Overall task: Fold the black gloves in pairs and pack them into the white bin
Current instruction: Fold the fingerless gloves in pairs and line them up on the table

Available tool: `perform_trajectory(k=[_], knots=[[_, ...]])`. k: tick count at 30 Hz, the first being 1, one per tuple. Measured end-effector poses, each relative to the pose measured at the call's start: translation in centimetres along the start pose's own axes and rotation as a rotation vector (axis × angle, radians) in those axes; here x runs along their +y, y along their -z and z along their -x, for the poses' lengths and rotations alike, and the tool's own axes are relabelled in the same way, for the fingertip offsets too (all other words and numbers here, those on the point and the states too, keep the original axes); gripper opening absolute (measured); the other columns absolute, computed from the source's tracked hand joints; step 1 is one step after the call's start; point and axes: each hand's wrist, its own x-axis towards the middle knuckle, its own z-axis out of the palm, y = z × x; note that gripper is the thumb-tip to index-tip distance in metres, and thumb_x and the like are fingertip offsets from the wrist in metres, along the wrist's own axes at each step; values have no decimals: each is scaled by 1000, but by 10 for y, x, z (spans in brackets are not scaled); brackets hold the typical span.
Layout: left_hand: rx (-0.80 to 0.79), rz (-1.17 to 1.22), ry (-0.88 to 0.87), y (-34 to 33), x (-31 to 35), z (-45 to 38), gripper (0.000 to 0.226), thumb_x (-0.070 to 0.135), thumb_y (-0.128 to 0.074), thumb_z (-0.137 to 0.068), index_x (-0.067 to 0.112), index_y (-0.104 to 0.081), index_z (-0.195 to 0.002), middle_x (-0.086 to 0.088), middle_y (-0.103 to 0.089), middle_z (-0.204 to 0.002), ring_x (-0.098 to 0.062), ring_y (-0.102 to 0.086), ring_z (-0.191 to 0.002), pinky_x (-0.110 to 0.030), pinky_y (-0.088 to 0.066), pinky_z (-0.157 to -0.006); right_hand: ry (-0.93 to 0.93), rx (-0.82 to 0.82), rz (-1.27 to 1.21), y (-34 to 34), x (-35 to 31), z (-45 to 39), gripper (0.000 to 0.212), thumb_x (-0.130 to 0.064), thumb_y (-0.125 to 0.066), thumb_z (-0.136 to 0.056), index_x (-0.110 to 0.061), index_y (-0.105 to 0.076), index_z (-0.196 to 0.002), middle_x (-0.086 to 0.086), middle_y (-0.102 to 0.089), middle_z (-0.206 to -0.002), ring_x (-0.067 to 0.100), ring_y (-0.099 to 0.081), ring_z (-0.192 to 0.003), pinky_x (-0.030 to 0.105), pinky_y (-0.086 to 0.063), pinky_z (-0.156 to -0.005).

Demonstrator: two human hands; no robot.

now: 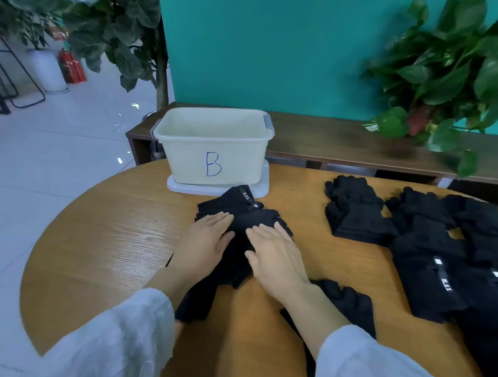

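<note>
— Where are the hands right now?

— Both flat on a stacked pair of black gloves (pixel 247 217) in the middle of the round wooden table (pixel 102 237). The left hand (pixel 206 244) lies palm down on the pair's left half, fingers straight and together. The right hand (pixel 275 257) presses beside it on the right half, fingers spread a little. Neither grips anything; they just press the cloth flat.

— And the bin?

— The white bin (pixel 212 145), marked with a blue B, sits just beyond the fingertips, standing on its lid (pixel 261 186). The cuff end of the pressed pair reaches almost to that lid, with a small label showing.

— Any other gloves about?

— Plenty. 1 loose glove (pixel 348 305) lies under and beside the right wrist. Another dark piece (pixel 194 301) trails back beneath the left forearm toward the pale sleeve. Well out past the right hand, a row of more gloves (pixel 430 257) is laid out along the table's edge, the nearest bundle (pixel 357 215) folded over.

— Behind it all?

— A leafy potted plant (pixel 453 69) on a dark shelf against a teal wall.
</note>
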Motion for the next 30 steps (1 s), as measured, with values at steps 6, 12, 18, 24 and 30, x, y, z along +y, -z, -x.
perform_trajectory(k=[6, 12, 18, 24, 30], knots=[[12, 40, 57, -23, -20, -7, 43, 33, -56, -94, -2, -65, -117, -14, -69, -117, -28, -62, -112, -24, -38, -97, 38, -60, 34, -11, 9, -44, 33, -19, -41, -103, -14, -48, -135, 1, -53, -135, 17, -38, -134, 25, -2, -117], [74, 97, 82, -30, -26, -6, 58, 48, -46, -89, -3, -64, -111, -14, -69, -105, -16, -46, -99, -28, -33, -87, 198, -264, 49, -20, 18, -75, 54, -15, -52, -96, -15, -35, -147, 1, -39, -144, 20, -26, -139, 28, -12, -116], [63, 96, 135, -39, -32, -7, 65, 45, -60, -93, 4, -47, -141, -6, -50, -145, -17, -37, -139, -24, -24, -111, 225, -338, 116, -24, 13, -96, 56, -14, -57, -88, -13, -38, -141, 5, -41, -131, 24, -34, -124, 33, -21, -112], [52, 87, 150, -34, -27, -6, 69, 46, -58, -92, 5, -42, -144, -5, -43, -150, -18, -29, -144, -20, -13, -112, 154, -303, 141, -18, 8, -94, 48, -15, -62, -86, -13, -47, -132, 7, -43, -128, 25, -35, -120, 32, -27, -108], [28, 47, 119, -25, -9, -1, 65, 48, -58, -92, 11, -45, -144, 0, -35, -155, -12, -22, -147, -16, -2, -113, 91, -158, 85, 2, 5, -76, 41, -13, -65, -83, -18, -48, -120, 3, -46, -122, 23, -36, -118, 28, -27, -102]])
